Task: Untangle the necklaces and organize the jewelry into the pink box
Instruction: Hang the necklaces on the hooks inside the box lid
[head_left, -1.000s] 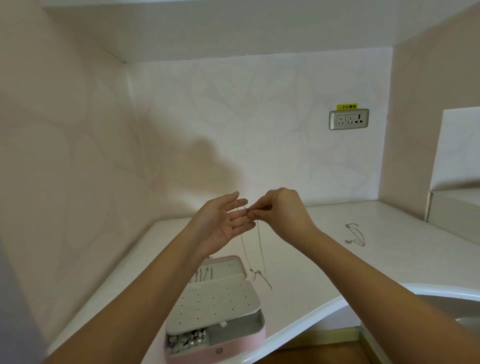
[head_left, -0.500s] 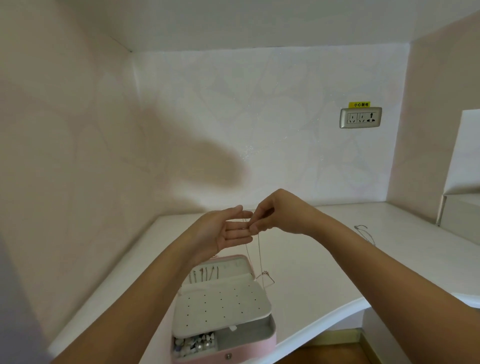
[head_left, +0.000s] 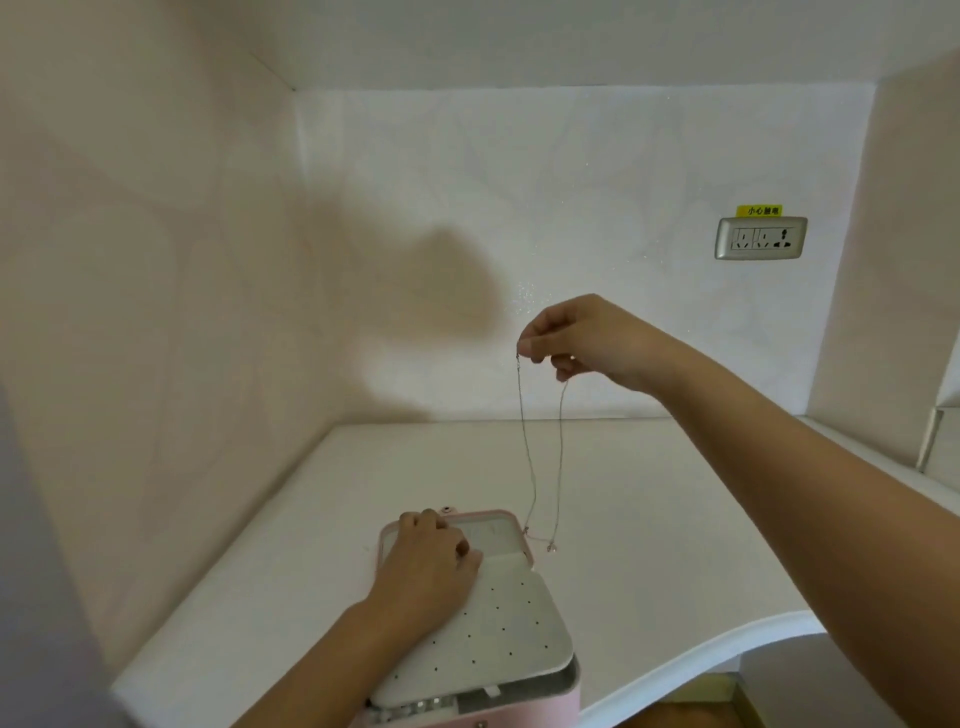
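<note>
Now the necklace (head_left: 526, 441) is pinched by the right hand (head_left: 587, 338) at 1 o'clock, the pink box (head_left: 545, 709) touched by the left hand (head_left: 431, 566) at 6 o'clock (grip unclear). The dangling chain could be snagged on the rim.

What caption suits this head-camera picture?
Right hand holds a necklace hanging beside the open pink box; left hand rests on it.
</note>
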